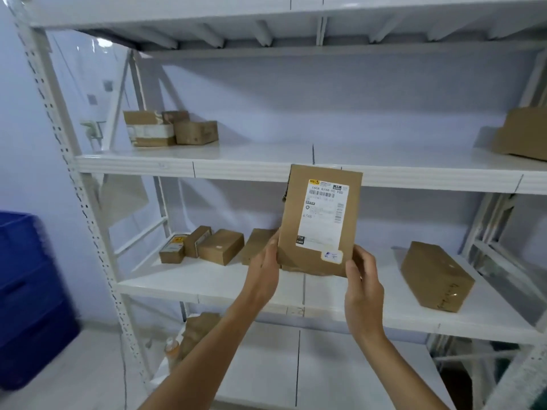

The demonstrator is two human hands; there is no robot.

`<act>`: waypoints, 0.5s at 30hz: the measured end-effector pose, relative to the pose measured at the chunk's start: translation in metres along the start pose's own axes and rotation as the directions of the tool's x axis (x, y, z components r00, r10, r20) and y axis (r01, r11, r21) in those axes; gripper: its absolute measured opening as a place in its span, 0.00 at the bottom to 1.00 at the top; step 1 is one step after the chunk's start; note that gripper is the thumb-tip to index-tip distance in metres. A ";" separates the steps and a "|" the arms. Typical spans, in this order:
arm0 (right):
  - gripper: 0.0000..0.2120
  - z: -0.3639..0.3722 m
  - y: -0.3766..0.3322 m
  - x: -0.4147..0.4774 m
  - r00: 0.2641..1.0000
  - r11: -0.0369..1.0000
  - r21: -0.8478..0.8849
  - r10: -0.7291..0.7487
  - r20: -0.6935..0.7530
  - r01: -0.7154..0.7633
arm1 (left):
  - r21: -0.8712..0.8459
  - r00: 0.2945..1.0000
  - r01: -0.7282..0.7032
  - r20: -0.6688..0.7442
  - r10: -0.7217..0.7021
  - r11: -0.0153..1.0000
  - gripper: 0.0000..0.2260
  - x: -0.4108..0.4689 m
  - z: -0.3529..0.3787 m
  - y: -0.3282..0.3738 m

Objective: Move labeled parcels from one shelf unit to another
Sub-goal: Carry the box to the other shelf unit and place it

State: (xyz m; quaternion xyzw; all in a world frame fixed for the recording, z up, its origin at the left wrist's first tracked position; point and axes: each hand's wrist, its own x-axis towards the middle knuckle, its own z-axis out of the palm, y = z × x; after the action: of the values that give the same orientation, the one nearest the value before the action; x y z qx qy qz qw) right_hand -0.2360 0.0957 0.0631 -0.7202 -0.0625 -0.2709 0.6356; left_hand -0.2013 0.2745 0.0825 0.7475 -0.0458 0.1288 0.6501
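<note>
A flat brown cardboard parcel (296,229) with a white shipping label facing me is held upright in front of the white shelf unit (183,168), above its middle shelf. My left hand (265,269) grips its lower left edge. My right hand (362,281) grips its lower right corner. Both forearms reach up from the bottom of the view.
Several small brown boxes (220,247) lie at the left of the middle shelf, and a long box (436,275) lies at its right. More boxes (171,128) sit on the upper shelf left; another box (524,133) sits far right. Blue crates (29,294) stand at left.
</note>
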 end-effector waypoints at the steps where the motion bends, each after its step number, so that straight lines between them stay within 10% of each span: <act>1: 0.18 0.010 -0.008 0.001 0.999 1.000 -0.003 -0.029 -0.018 0.029 | -0.018 1.000 -0.007 -0.007 0.007 1.000 0.22 0.005 -0.012 0.004; 15: 0.15 0.182 -0.132 0.072 0.981 0.981 -0.021 -0.191 0.046 0.192 | -0.041 0.987 -0.161 0.001 0.161 0.986 0.19 0.118 -0.183 0.086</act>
State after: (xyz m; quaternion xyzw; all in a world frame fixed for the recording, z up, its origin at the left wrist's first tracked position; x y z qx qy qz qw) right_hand -0.1759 0.2748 0.2046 -0.7246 -0.1420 -0.3156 0.5960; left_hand -0.1321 0.4528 0.2169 0.7284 -0.1099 0.1783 0.6524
